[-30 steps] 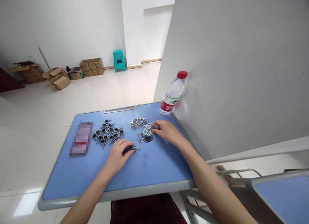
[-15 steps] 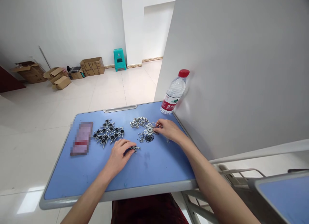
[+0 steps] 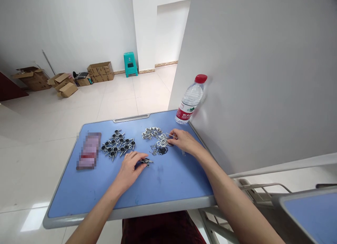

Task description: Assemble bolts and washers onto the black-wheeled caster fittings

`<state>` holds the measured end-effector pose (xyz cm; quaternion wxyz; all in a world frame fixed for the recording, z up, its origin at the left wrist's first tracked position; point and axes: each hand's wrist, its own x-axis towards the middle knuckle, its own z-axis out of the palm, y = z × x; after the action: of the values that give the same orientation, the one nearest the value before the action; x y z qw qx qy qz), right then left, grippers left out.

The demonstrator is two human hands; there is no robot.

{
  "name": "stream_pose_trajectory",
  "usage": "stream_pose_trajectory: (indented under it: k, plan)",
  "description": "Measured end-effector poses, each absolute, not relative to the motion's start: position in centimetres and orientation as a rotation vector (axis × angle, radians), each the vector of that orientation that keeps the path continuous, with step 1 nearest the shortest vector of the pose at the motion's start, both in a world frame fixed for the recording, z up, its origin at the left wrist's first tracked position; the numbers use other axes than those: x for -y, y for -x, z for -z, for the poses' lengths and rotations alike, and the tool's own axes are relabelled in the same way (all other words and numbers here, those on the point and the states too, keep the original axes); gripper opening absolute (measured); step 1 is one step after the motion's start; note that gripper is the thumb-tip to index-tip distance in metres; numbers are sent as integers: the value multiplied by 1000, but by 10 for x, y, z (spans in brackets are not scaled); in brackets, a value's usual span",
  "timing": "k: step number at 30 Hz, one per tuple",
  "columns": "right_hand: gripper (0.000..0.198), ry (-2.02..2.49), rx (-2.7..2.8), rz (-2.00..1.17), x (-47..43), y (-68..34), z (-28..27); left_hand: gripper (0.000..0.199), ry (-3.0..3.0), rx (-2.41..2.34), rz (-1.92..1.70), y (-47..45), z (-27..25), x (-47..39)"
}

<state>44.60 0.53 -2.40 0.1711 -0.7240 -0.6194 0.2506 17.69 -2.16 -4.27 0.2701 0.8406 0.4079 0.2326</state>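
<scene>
The left hand (image 3: 131,168) is holding a small metal part (image 3: 146,162) over the near middle of the blue counter (image 3: 168,184). Its fingers are closing around the part, and one shiny end is poking out to the right. The right hand (image 3: 184,141) is reaching in from the right. Its fingers are bending together around a thin stick (image 3: 170,135), and their tips are resting at the right edge of the flat plates (image 3: 162,142). I cannot tell if they are pinching a plate too.

Compared with one second ago, the right fingers are sitting a tiny bit farther right, and the stick is showing more clearly. The left hand is staying almost the same, and it is gripping the same part.

Shiny clips (image 3: 152,133) are lying just to the far left of the plates. Black rings (image 3: 162,151) and tiny metal bits (image 3: 154,151) are lying on the near side. A group of black-topped parts (image 3: 118,144) is lying to the left. A water bottle (image 3: 190,101) is standing at the far right.
</scene>
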Motion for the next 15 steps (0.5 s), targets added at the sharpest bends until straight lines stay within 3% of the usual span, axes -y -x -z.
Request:
stream_pose_trajectory:
  k: [4, 15]
  plan:
    - [7, 2033, 1764, -748, -6, -446, 22, 33, -2202, -1111, -629, -178, 41, 22]
    - [14, 1843, 1714, -874, -1, -451, 14, 31, -2161, -1114, -637, -177, 39, 22]
